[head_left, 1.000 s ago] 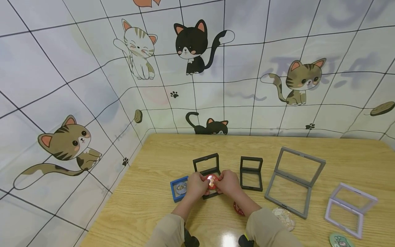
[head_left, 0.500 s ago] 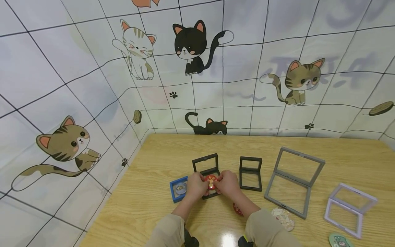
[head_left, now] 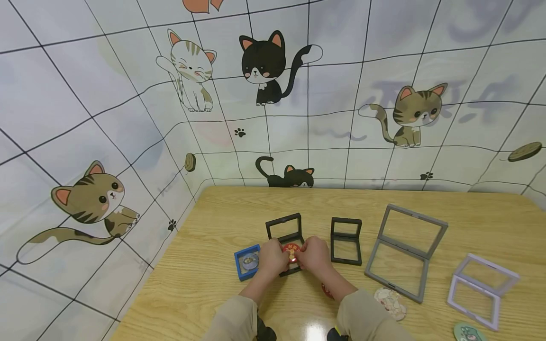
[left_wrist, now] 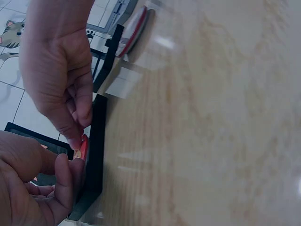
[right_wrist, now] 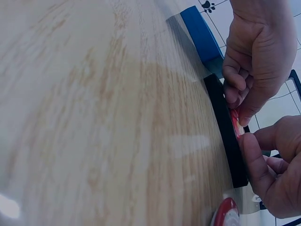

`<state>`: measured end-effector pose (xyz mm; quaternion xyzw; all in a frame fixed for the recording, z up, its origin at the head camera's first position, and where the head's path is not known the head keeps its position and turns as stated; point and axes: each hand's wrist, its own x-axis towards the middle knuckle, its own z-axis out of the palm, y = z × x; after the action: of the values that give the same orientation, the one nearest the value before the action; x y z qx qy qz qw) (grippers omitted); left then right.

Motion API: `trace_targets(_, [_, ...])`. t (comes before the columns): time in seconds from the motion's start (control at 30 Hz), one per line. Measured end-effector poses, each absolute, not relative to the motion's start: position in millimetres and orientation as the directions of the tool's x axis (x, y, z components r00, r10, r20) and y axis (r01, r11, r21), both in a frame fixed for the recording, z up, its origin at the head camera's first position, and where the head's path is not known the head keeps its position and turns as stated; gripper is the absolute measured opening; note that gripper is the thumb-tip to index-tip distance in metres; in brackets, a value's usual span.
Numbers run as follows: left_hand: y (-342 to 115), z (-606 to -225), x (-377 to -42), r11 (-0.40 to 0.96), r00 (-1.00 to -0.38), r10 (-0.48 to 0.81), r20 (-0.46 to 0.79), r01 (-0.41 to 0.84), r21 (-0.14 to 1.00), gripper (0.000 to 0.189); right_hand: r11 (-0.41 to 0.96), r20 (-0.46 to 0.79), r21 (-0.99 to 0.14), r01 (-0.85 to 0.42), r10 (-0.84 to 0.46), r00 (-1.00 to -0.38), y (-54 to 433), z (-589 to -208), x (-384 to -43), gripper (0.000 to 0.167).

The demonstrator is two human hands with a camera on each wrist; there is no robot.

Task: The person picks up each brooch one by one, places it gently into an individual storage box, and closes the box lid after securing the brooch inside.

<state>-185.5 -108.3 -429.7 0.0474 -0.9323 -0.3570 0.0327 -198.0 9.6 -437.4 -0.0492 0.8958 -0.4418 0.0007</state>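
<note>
Both hands pinch a round red badge [head_left: 292,252] with a gold figure on it, the left hand [head_left: 273,255] at its left edge and the right hand [head_left: 314,255] at its right. It sits low over the lower half of a hinged black frame [head_left: 283,227], whose other half stands raised behind. In the left wrist view the badge [left_wrist: 83,148] shows as a thin red edge just at the frame's side wall [left_wrist: 98,141]. From the right wrist view, the fingertips press at the badge [right_wrist: 236,123] inside the black rim [right_wrist: 225,132]. Fingers hide part of the badge.
Left of the hands lies a blue frame [head_left: 247,262] holding a round badge. To the right stand another opened black frame [head_left: 346,240], a large grey frame [head_left: 405,246] and a lilac frame [head_left: 484,289]. Loose badges lie nearer: red [head_left: 327,290], cream [head_left: 390,303], green [head_left: 468,332].
The glare on the red badge has slid from its upper part to its lower edge, so its tilt has changed a little. Both hands stay almost in place, still pinching it.
</note>
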Motion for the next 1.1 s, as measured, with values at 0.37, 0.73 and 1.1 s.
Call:
trace_targets(0.37, [-127.7,-413.9,-175.2,0.615,-0.997,-0.033,-0.067,-0.073,0.785,0.014,0.686,0.036,-0.715,-0.137,-0.16,-0.986,29.1,-424.8,-185.8,0.026])
trace_targets(0.73, [-151.9,-395.2,-181.2,0.438,-0.989,-0.055,-0.136,-0.146,0.887,0.021,0.72,-0.014,-0.674,-0.165,-0.235,-0.972,36.2,-417.7,-175.8,0.045])
trace_targets(1.1, [-144.5,-389.9,-191.8,0.302,-0.982,-0.115,-0.149,-0.177,0.937,0.034,0.711,-0.007,-0.683,-0.168,-0.236,-0.972,34.5,-429.4,-177.3,0.044])
